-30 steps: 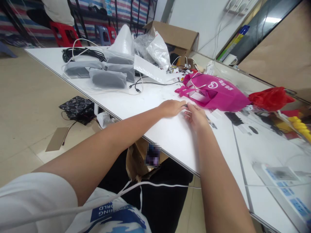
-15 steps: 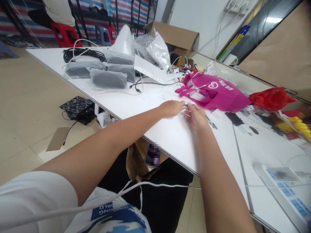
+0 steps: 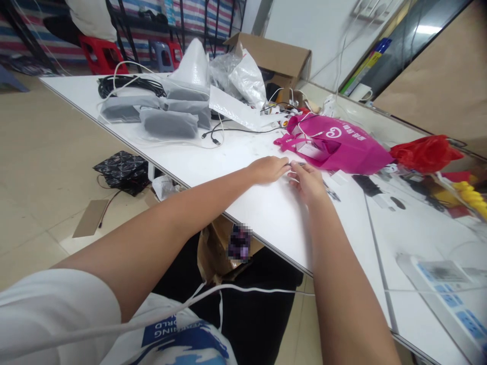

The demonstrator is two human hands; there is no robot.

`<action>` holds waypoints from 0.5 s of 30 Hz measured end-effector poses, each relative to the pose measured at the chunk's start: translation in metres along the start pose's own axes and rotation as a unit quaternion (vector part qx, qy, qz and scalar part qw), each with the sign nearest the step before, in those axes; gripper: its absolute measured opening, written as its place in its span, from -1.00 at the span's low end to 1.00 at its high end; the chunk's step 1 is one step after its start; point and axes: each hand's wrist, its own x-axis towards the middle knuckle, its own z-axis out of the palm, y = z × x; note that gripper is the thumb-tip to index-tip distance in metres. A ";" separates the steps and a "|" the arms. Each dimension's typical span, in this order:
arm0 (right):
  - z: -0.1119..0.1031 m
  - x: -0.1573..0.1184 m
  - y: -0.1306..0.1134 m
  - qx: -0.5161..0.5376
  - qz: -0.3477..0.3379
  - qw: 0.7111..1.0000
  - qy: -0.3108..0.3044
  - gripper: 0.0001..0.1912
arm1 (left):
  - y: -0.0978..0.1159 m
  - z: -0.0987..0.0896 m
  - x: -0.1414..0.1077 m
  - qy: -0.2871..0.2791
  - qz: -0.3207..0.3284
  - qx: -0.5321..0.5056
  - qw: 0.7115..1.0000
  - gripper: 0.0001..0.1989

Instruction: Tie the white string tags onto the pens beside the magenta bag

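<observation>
My left hand (image 3: pixel 268 169) and my right hand (image 3: pixel 307 181) meet over the white table (image 3: pixel 262 210). Their fingertips pinch a thin, dark, rod-like piece (image 3: pixel 293 163), of which only a short length shows between them. Its kind is too small to make out. The left fingers curl closed around one end, knuckles up. On the other end, the right thumb and forefinger press together while the remaining fingers bend loosely below. Some slim grey pieces (image 3: pixel 332 192) lie just right of my right wrist. A magenta bag (image 3: pixel 353 147) rests right behind the hands.
Grey wrapped packages (image 3: pixel 169 124) and a coiled black cable (image 3: pixel 131 86) occupy the table's far left. A cardboard box (image 3: pixel 272 53) stands behind. A white-and-blue device (image 3: pixel 449 299) sits at right. A white cable (image 3: pixel 262 290) crosses before my body.
Both hands stay almost in place, with the thin dark piece still between the fingertips. Only a very slight shift of the fingers shows.
</observation>
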 end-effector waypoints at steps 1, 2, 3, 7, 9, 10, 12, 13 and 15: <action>-0.001 0.000 0.000 -0.004 0.001 1.000 -0.001 -0.69 | -0.001 0.000 0.000 0.005 0.003 -0.007 1.000 -0.52; -0.001 0.000 0.000 -0.007 -0.001 1.000 -0.003 -0.67 | -0.002 0.001 0.000 0.010 0.005 -0.014 1.000 -0.54; -0.001 0.001 0.001 -0.010 -0.003 1.000 -0.005 -0.64 | -0.002 0.001 -0.001 0.014 0.007 -0.019 1.000 -0.56; -0.001 0.003 0.004 -0.036 -0.017 0.999 0.000 -0.63 | -0.007 0.004 0.001 0.020 0.018 -0.027 0.999 -0.61; -0.001 0.004 0.005 -0.053 -0.022 0.998 0.014 -0.63 | -0.008 0.005 0.002 0.022 0.025 -0.025 0.999 -0.62; -0.001 0.004 0.005 -0.055 -0.024 0.998 0.019 -0.63 | -0.009 0.006 0.002 0.024 0.027 -0.025 0.999 -0.62; -0.001 0.003 0.005 -0.044 -0.026 0.999 0.014 -0.63 | -0.009 0.006 0.002 0.025 0.029 -0.025 0.999 -0.63; -0.002 0.003 0.004 -0.033 -0.025 0.999 0.003 -0.62 | -0.009 0.005 0.002 0.026 0.026 -0.027 0.999 -0.62; -0.004 0.002 0.002 -0.012 -0.019 0.999 -0.023 -0.62 | -0.009 0.004 0.002 0.026 0.018 -0.031 0.999 -0.60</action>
